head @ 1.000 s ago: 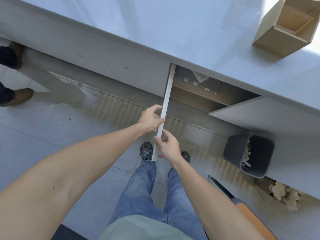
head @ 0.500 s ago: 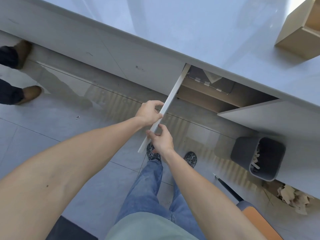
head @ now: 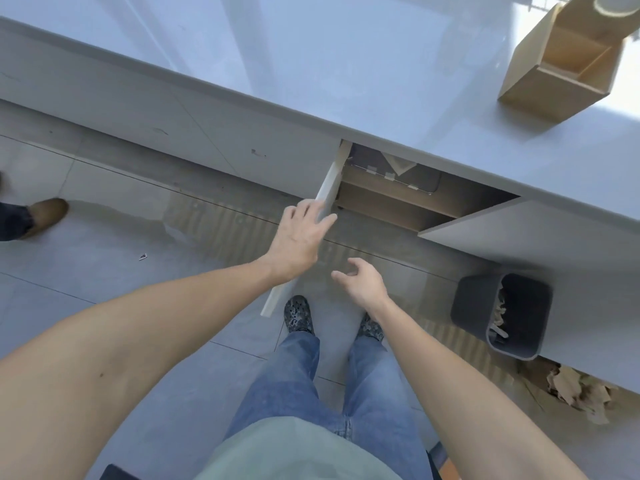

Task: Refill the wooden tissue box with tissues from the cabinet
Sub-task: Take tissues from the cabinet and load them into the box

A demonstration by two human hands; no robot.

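Note:
The wooden tissue box [head: 568, 60] lies on its side on the grey countertop [head: 346, 64] at the far right, its open end showing an empty inside. Below the counter the left cabinet door [head: 329, 188] stands swung out, seen edge-on. My left hand [head: 298, 240] rests flat against that door's top edge with the fingers spread. My right hand [head: 363, 282] hovers free to the right of the door, fingers loosely curled, holding nothing. Inside the cabinet a grey tissue pack [head: 394, 171] lies on a wooden shelf, with a white tissue poking out of it.
The right cabinet door [head: 519, 230] also stands open. A dark grey bin [head: 502, 317] with paper scraps stands on the floor at the right, crumpled brown paper [head: 581, 393] beyond it. Another person's brown shoe [head: 41, 213] is at the far left.
My right hand has let go of the left door's edge and pulled away to the right. My left hand has opened flat against the door, which has swung further left.

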